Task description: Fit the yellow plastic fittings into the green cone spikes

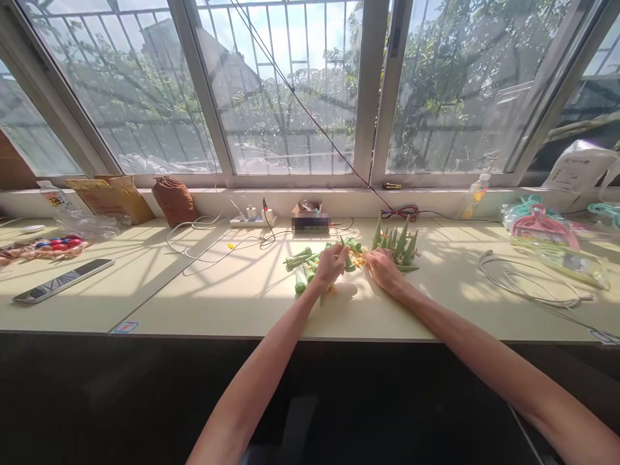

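Observation:
My left hand (330,266) is closed around a green okra pod (349,262), its tip pointing up past the fingers. To its left, several more okra pods (301,284) lie loosely on the table, round ends facing me. My right hand (383,268) rests low over the table with its fingers curled by small orange-yellow pieces (358,258); what they grip, if anything, is hidden. Just behind and right of that hand, a bunch of pointed okra pods (401,244) sticks upward. A few yellowish bits also lie beneath my left wrist.
The pale table (217,310) runs under a barred window. Behind my hands stand a small box (310,219) and a white power strip (252,219) with cables. A phone (62,281) lies left. Coiled cable (527,284), a pink brush (542,226) and a bottle (475,196) are right.

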`<state>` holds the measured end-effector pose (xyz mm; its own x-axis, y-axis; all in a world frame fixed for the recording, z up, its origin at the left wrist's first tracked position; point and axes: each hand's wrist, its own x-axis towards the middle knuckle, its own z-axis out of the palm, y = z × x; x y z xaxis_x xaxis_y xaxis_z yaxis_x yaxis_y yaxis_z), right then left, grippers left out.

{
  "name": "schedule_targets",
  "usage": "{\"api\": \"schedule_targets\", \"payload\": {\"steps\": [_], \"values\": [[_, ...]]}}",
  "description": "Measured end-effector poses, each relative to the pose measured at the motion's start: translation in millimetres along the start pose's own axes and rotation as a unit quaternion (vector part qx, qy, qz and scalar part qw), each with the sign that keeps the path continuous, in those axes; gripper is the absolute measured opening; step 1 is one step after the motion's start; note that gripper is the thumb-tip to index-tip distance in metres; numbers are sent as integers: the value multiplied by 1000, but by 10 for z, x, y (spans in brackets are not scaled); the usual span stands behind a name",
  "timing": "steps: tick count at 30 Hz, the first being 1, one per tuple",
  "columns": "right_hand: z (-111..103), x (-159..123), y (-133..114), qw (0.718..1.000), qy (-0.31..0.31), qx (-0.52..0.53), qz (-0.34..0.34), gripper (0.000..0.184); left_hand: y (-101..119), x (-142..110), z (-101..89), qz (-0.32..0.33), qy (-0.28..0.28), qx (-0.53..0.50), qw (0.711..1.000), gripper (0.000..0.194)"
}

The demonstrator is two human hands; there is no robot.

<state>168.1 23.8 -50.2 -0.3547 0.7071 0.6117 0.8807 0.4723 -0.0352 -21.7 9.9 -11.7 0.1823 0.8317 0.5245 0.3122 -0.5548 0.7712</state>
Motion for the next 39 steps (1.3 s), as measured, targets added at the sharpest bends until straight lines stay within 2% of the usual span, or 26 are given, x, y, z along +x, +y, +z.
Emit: {"api": "schedule_targets", "payload": {"steps": [4, 6, 9, 11, 15, 20, 39], "values": [[-55, 23, -9, 999, 25, 23, -1, 24, 0, 10, -10, -10, 8, -24, 1000, 45], [-90, 41, -32, 996, 64, 63, -9, 25, -1, 11, -10, -10, 17, -25, 999, 46], [-130, 55, -99, 972, 152, 171, -50, 21, 6, 7, -8, -8, 30, -20, 999, 42], [-143, 51, -152, 958, 177, 212, -81, 18, 19, 3, -8, -6, 40, -17, 999, 39], [-164, 27, -237, 947, 185, 238, -112, 17, 46, -8, -12, -3, 56, -15, 998, 36], [-217, 12, -282, 939, 201, 251, -125, 18, 53, -20, -13, 4, 46, -13, 999, 35], [-220, -7, -300, 945, 171, 266, -87, 23, 46, -57, 36, -11, 18, -37, 999, 33]]}}
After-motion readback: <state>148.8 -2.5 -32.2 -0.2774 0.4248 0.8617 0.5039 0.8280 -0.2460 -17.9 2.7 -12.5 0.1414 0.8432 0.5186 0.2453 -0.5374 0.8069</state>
